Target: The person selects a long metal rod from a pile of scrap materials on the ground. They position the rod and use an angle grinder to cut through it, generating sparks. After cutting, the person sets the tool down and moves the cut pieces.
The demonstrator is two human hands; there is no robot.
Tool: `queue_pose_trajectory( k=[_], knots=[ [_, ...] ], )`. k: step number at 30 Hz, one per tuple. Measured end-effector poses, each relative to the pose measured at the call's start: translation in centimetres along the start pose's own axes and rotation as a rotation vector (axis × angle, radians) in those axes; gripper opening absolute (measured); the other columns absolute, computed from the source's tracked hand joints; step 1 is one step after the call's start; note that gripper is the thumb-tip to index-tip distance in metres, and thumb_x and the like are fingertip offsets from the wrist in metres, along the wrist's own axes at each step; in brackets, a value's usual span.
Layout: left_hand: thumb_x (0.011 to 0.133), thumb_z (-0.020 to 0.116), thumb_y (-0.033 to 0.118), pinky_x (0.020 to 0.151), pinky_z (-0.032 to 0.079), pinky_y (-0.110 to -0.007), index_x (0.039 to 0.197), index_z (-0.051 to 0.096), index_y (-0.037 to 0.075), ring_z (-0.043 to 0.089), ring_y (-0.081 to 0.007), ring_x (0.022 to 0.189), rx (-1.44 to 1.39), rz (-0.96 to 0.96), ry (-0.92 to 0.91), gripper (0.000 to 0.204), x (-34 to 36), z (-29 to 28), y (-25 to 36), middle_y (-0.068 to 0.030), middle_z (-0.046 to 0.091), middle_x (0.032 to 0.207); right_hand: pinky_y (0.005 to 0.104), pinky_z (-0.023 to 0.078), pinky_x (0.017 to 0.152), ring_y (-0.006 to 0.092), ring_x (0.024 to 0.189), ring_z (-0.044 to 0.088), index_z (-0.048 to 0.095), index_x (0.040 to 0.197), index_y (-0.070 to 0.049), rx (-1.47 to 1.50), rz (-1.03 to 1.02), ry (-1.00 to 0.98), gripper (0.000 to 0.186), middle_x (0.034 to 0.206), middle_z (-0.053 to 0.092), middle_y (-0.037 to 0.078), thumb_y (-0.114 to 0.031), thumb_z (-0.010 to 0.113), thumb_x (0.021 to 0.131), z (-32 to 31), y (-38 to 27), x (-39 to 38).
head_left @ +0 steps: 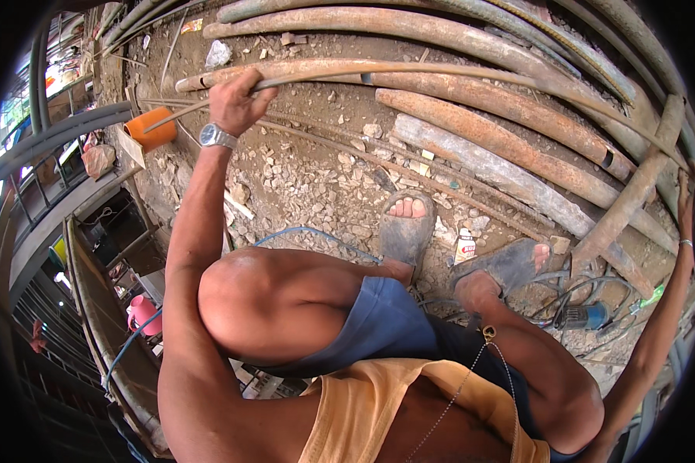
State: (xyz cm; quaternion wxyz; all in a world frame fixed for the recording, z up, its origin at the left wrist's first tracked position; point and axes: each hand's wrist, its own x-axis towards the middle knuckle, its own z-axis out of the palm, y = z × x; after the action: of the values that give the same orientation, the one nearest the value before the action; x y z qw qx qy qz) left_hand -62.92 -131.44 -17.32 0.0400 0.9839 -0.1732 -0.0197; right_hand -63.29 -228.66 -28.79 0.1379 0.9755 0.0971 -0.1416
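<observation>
My left hand (239,100), with a silver watch on its wrist, is closed around a long, thin, rusty metal bar (455,69). From that fist the bar runs across the view to the right, over the pipes, and its short end sticks out to the left near an orange container (151,129). At the far right rim my right hand (685,199) is on the bar's other end; its fingers are partly lost in the dark edge. Several rusty pipes (471,35) lie on the ground beneath the bar.
A crossing pipe (629,189) rests over others at right. Thin rods (409,171) lie across rubble before my sandalled feet (406,231). A small white carton (465,245), cables and a blue cylindrical thing (583,315) are nearby. At left are a pink jug (144,316) and a metal frame.
</observation>
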Motion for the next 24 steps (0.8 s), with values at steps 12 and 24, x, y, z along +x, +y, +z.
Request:
queue_pose_trajectory(
  k=[12, 24],
  knots=[
    [0.087, 0.063, 0.02, 0.08, 0.049, -0.048, 0.105, 0.064, 0.012, 0.062, -0.0362, 0.098, 0.271, -0.236, -0.215, 0.019, -4.1, 0.1, -11.3, -0.0152, 0.066, 0.1, 0.044, 0.047, 0.084, 0.0416, 0.092, 0.062, 0.062, 0.106, 0.005, 0.474, -0.217, -0.009, 0.024, 0.098, 0.064, 0.025, -0.016, 0.063, 0.093, -11.4, -17.1, -7.8],
    [0.081, 0.05, -0.002, 0.093, 0.048, -0.048, 0.102, 0.069, 0.017, 0.061, -0.0305, 0.114, 0.449, -0.43, -0.271, 0.033, -5.8, -4.2, -16.6, -0.0078, 0.068, 0.116, 0.0446, 0.054, 0.073, 0.0376, 0.085, 0.065, 0.062, 0.11, 0.0, 1.054, -0.474, -0.029, 0.024, 0.095, 0.064, 0.019, -0.008, 0.064, 0.087, -23.9, -46.2, -5.9]
  ],
)
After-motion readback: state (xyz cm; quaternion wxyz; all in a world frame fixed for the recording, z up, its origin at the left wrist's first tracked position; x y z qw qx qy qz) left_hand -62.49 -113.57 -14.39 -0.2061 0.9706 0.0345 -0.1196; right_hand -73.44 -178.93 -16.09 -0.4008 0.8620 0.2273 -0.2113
